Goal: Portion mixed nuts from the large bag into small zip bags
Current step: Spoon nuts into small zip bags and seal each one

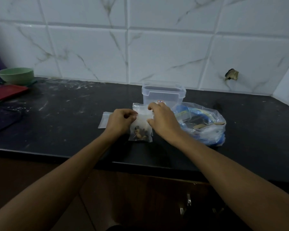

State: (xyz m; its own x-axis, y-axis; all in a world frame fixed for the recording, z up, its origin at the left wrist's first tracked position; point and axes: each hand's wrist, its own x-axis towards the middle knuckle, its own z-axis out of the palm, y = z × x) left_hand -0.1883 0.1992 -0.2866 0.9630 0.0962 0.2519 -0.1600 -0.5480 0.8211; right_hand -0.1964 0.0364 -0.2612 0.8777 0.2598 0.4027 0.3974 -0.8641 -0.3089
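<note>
The front edge of the black stone countertop (pixel 60 144) runs across nearest the person, stepping forward on the right, with dark cabinet fronts below. Bare counter lies along that edge, and a wide bare stretch, streaked with pale dust, opens to the left of the hands.

Just behind the edge lies the small clear zip bag holding a clump of brown mixed nuts (pixel 141 130), flat on the counter with the nuts gathered at its near end. The left hand (pixel 119 121) pinches its upper left part with curled fingers; the right hand (pixel 162 118) grips the upper right, thumb and fingers bent over the plastic. More small clear empty zip bags (pixel 103 120) lie flat beneath and to the left, partly covered by the left hand.

Touching the right wrist's outer side, the large crinkled clear bag with blue print (pixel 205 124) slumps on the counter, blocking room on that side. Directly behind the hands stands a translucent rectangular plastic container (pixel 163 93) with clip flanges, close to the wall.

Far left sit a flat red plastic lid (pixel 7 93) and a round pale-green bowl (pixel 16 75). Glossy white marble-veined wall tiles (pixel 90 47) close the back.
</note>
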